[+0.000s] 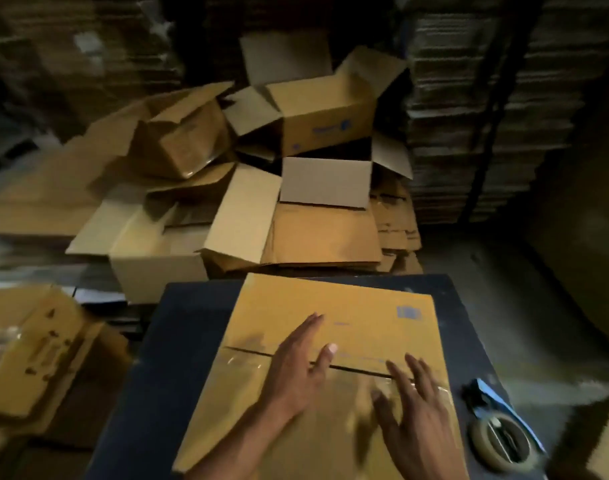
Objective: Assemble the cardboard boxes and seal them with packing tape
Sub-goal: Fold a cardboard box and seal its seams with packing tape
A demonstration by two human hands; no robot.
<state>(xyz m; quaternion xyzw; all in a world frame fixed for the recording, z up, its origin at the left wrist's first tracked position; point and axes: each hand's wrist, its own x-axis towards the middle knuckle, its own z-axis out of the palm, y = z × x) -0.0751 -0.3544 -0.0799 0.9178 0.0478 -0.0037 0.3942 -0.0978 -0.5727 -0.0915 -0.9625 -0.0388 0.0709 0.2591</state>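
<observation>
A brown cardboard box (pixel 331 306) stands on a dark table (pixel 164 358) in front of me, its two flaps closed with a seam running across. Clear tape (pixel 247 362) shines along the seam. My left hand (pixel 296 368) lies flat on the box with straight fingers over the seam. My right hand (pixel 414 414) presses flat on the tape near the right end of the seam, blurred. A tape dispenser with a roll of packing tape (pixel 500 441) rests on the table to the right of the box.
Several assembled boxes with open flaps (pixel 317 109) are piled beyond the table. Flat cardboard (pixel 396 220) is stacked behind it and tall stacks (pixel 469 98) fill the back right. Another box (pixel 29 355) sits at the left, and one corner (pixel 604 441) shows at the lower right.
</observation>
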